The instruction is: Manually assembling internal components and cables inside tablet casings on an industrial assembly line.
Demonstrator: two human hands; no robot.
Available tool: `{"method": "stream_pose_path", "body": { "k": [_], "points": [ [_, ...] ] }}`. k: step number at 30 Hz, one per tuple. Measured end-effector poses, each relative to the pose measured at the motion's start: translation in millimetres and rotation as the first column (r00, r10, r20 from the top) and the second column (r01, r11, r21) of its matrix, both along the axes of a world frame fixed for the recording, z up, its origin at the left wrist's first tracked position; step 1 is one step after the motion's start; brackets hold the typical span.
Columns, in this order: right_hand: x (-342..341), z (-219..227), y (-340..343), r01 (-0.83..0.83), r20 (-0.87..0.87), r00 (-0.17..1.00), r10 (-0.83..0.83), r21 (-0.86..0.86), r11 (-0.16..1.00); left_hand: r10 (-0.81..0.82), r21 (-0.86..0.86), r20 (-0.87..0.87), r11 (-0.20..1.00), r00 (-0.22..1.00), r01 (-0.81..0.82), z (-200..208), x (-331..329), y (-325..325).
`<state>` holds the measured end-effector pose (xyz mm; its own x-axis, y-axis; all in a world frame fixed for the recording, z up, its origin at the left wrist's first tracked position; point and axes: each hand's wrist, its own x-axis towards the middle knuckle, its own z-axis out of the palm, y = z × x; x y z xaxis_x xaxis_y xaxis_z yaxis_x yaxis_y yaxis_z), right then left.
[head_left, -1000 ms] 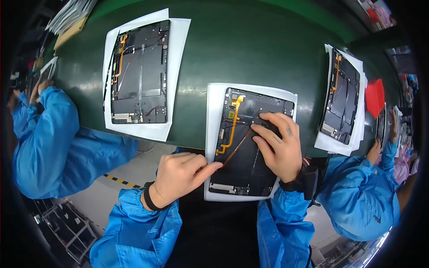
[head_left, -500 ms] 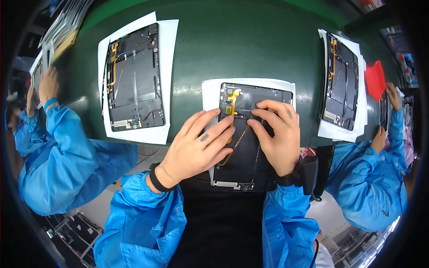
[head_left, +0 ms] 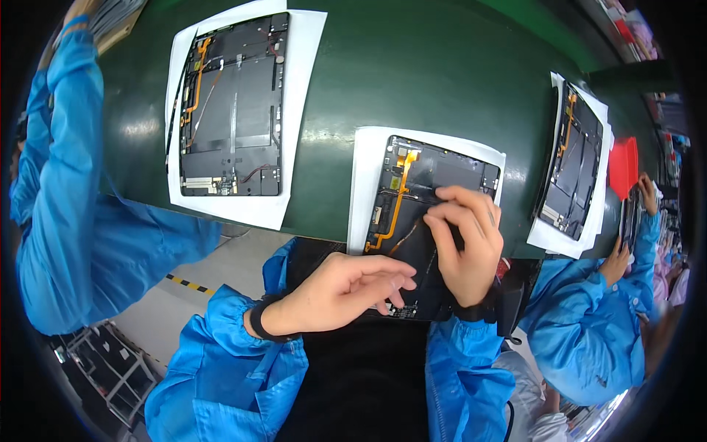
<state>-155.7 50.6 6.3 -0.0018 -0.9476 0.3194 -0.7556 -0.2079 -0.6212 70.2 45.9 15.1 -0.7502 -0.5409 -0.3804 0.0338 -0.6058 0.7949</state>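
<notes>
An opened tablet-like device [head_left: 445,171] lies on white paper [head_left: 364,173] in front of me, its dark inside facing up. An orange flex cable [head_left: 398,212] runs down its left side. To the right of that, a thin brownish cable [head_left: 404,239] slants up toward my right hand [head_left: 470,239]. This hand's thumb and index finger are pinched together at the cable's upper end, over the middle of the device. My left hand [head_left: 342,291], fingers stretched out and apart, hovers above the device's lower left corner with nothing in it. It hides part of the lower edge.
Similar opened devices lie on paper at the left [head_left: 254,110] and at the right [head_left: 578,158] of the green table [head_left: 353,66]. A red tray [head_left: 624,168] stands at far right. Co-workers in blue sleeves sit at left [head_left: 74,169] and right [head_left: 582,324].
My left hand has come off the orange cable, moving down toward me and turning sideways. My right hand stays pinched near the thin cable. The view has shifted; the left co-worker's arms reach farther up.
</notes>
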Motion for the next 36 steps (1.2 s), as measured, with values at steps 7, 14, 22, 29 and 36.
{"method": "stream_pose_path", "body": {
  "k": [7, 14, 22, 29, 36],
  "points": [
    [2.2, 7.7, 28.3, -0.375, -0.083, 0.927, 0.366, -0.149, 0.915, 0.087, 0.466, -0.017, 0.882, 0.996, -0.069, 3.8, -9.6, -5.7],
    [0.9, 9.9, 33.3, -0.496, -0.048, 0.868, 0.494, -0.144, 0.856, 0.094, 0.353, 0.100, 0.927, 0.991, -0.124, 1.9, -8.8, -7.2],
    [-0.7, 10.3, 27.9, -0.332, 0.234, 0.920, 0.314, 0.044, 0.942, 0.042, 0.062, 0.189, 0.997, 0.981, -0.055, 8.4, 0.1, 0.6],
    [0.2, 9.2, 26.6, -0.362, 0.182, 0.920, 0.348, 0.048, 0.931, -0.048, -0.272, 0.196, 0.957, 0.979, 0.101, 7.6, 8.2, -4.2],
    [3.5, 16.0, 32.3, -0.301, 0.158, 0.942, 0.296, 0.009, 0.953, 0.061, -0.403, 0.241, 0.914, 0.969, 0.043, 9.0, 4.8, -1.6]
  ]
}}
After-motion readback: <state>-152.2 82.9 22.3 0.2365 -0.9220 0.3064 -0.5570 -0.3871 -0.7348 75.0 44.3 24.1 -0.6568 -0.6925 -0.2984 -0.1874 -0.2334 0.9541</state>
